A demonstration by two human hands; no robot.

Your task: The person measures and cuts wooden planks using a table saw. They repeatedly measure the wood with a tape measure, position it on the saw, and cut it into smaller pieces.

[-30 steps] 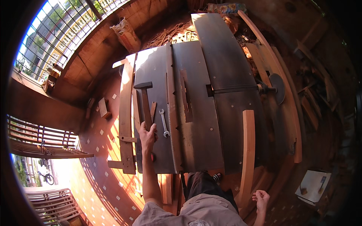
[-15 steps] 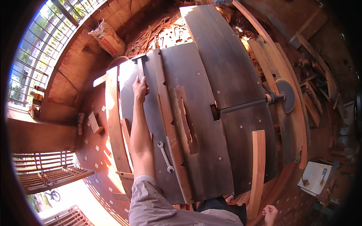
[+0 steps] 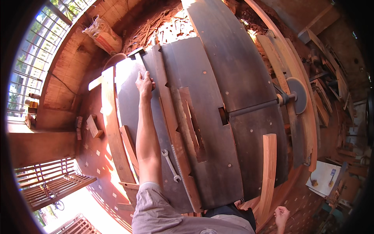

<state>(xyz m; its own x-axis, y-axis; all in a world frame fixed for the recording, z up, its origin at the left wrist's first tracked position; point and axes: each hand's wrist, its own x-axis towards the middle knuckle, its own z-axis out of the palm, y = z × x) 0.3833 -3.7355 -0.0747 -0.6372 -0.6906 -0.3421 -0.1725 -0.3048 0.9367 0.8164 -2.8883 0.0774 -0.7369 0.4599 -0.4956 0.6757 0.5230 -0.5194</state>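
My left arm stretches over a dark metal machine table (image 3: 210, 156). At its far left part, my left hand (image 3: 145, 84) is closed around the handle of a hammer (image 3: 139, 59), whose dark crosswise head points away from me by the table's far edge. Beside my left forearm lies an open-ended wrench (image 3: 170, 165). A notched brown wooden strip (image 3: 169, 111) runs lengthwise just right of that arm. At the lower right my right hand (image 3: 282, 215) hangs with its fingers curled in, apart from the table, and nothing shows in it.
A slotted wooden insert (image 3: 191, 117) sits in the tabletop. On the right, a shaft carries a grey disc (image 3: 297, 95). An upright timber (image 3: 268, 167) stands at the near right edge. Wood scraps (image 3: 171, 27) and a sack (image 3: 103, 35) lie beyond the table.
The view has shifted slightly. My left hand keeps its grip on the hammer, which looks a little turned. My right hand has risen a little, with its fingers still curled.
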